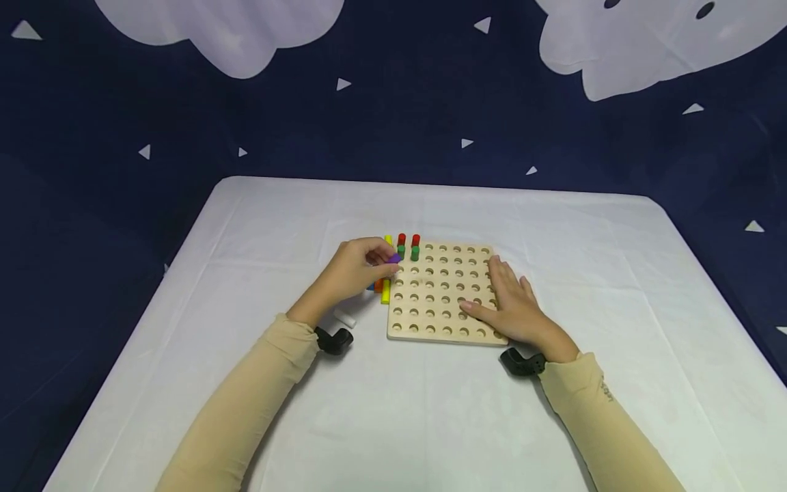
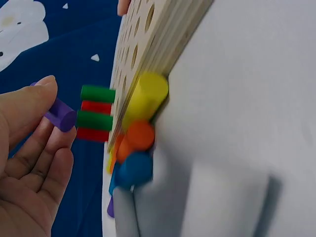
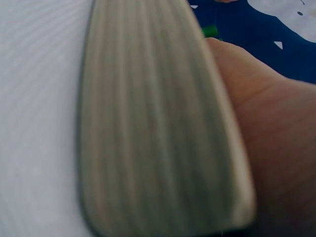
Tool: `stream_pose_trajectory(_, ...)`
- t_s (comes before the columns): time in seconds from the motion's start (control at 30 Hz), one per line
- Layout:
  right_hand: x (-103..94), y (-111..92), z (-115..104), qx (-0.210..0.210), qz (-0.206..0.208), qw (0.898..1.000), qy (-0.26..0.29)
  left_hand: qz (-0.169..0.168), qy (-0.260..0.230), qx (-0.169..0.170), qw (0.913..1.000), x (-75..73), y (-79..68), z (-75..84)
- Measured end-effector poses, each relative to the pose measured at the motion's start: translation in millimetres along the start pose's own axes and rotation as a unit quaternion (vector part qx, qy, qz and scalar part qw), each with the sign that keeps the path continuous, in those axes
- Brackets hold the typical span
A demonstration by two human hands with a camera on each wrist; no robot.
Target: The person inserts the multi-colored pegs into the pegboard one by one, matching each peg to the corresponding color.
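A purple peg [image 2: 61,114] is pinched between the thumb and fingers of my left hand [image 1: 359,268], over the far left part of a wooden pegboard [image 1: 438,335]. Two red pegs [image 1: 416,240] and two green pegs [image 1: 415,253] stand upright in holes at the board's far left corner. My right hand [image 1: 518,311] rests on the board's right edge with fingers spread, the thumb reaching over the holes. In the right wrist view the board's side [image 3: 158,123] fills the middle, with the hand [image 3: 281,128] beside it.
Along the board's left side lie yellow pegs [image 2: 148,91], orange pegs [image 2: 140,135] and blue pegs [image 2: 136,168]. A white peg [image 1: 345,318] lies nearer the left wrist. White cloth [image 1: 393,424] covers the table, and a dark blue patterned backdrop [image 1: 393,130] hangs behind.
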State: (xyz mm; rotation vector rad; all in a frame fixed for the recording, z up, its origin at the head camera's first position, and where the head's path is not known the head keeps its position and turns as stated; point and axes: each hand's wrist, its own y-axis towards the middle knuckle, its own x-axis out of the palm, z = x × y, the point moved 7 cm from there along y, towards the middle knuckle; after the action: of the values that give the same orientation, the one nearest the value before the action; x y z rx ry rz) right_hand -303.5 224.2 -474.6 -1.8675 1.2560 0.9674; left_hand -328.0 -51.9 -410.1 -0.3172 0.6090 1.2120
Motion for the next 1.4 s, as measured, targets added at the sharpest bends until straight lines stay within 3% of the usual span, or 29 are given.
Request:
stream_pose_trajectory(0.17,0.9,0.6,-2.4,-0.001,0.0,1.0,-0.002,0.002,-0.014,0.01,0.9999,9.7,6.4,3.6)
stream_pose_trajectory(0.5,2.3,1.1,-7.3,0.001,-0.005,1.0,-0.004,0.047,-0.021,0.009,0.9986,20.8,16.2,-2.6)
stream_pose_trajectory(1.0,3.6,1.6,-10.7,0.003,-0.01,1.0,-0.005,0.052,0.038,0.004,0.9979,26.8,16.0,3.4)
stream_pose_trajectory(1.4,3.6,3.2,-13.2,-0.002,-0.008,1.0,-0.004,0.031,0.065,-0.009,0.9974,27.6,14.7,1.4)
